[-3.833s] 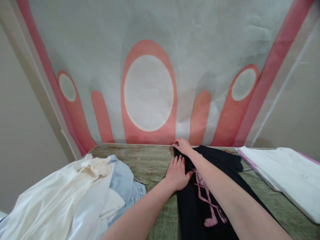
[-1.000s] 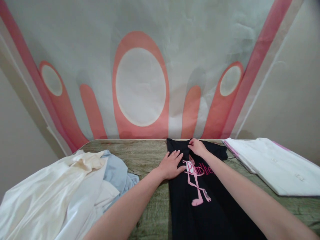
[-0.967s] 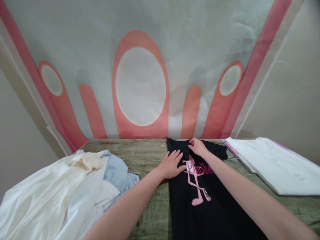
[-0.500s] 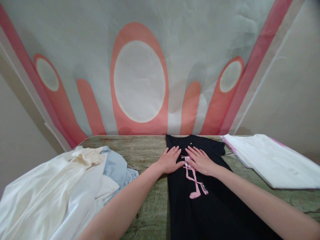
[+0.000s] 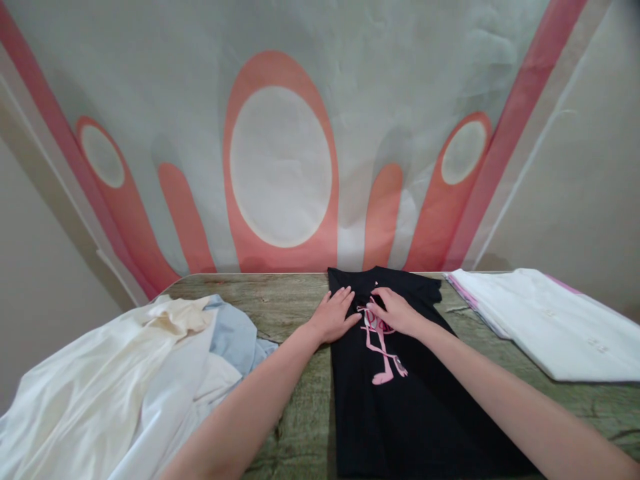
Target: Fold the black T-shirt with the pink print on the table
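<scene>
A black T-shirt (image 5: 400,413) with a pink cartoon print (image 5: 380,350) lies flat on the wooden table (image 5: 290,313), its collar toward the far edge. My left hand (image 5: 333,315) rests flat on the shirt's upper left edge, fingers stretched out. My right hand (image 5: 393,310) lies on the shirt's chest just right of it, fingers curled down onto the fabric at the top of the print. Neither hand lifts the cloth.
A loose heap of white, cream and light-blue clothes (image 5: 145,373) covers the table's left side. A folded stack of white garments (image 5: 550,323) with a pink edge sits at the right. A wall hanging with red and white ovals (image 5: 280,167) stands behind the table.
My right hand came down from the shirt's far corner and collar to its chest, lay flat half a second ago, and now has its fingers curled. The shirt lies flatter; my left hand stayed.
</scene>
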### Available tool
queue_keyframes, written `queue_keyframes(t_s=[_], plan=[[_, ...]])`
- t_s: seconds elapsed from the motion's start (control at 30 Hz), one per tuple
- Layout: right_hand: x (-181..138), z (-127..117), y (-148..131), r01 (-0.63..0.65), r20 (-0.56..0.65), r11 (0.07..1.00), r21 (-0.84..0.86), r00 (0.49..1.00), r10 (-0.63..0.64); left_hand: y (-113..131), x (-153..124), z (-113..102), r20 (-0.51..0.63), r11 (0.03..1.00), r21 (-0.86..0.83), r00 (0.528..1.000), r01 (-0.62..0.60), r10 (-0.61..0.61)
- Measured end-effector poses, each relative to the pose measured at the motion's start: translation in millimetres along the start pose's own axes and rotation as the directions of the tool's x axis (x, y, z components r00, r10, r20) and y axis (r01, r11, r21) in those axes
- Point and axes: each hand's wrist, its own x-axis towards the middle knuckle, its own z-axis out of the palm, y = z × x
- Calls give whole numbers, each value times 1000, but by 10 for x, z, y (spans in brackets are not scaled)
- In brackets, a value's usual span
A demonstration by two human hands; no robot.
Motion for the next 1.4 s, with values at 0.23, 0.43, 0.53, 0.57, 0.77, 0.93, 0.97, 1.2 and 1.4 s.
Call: queue_keyframes(t_s=[0.23,0.43,0.53,0.57,0.77,0.93,0.97,1.2,1.4], plan=[[18,43,-55,3,-168,977,211,985,33,86,-22,-12,-108,1000,3,994,1,0],[6,100,-42,36,-196,969,246,981,13,155,-28,49,-72,1000,-3,997,-6,5],[-11,58,-78,67,-202,984,166,979,-33,155,-27,64,-56,1000,5,998,-6,7],[-19,31,-100,78,-209,989,124,977,-51,154,-26,65,-49,1000,8,999,-7,7],[-81,-115,-223,117,-188,983,-141,972,-143,165,-17,42,-14,1000,20,1000,-15,15],[-78,-99,-160,23,-109,998,-65,994,-30,179,-20,38,26,1000,21,1000,-13,12],[-77,-98,-147,11,-103,1000,-27,995,-13,182,-23,44,27,1000,22,1000,-9,9],[-297,-294,-369,63,56,962,266,995,-81,199,-26,27,1,1000,26,1000,8,-8],[-689,-458,-601,117,167,941,317,970,-177,191,-178,-115,21,999,36,999,35,-36]])
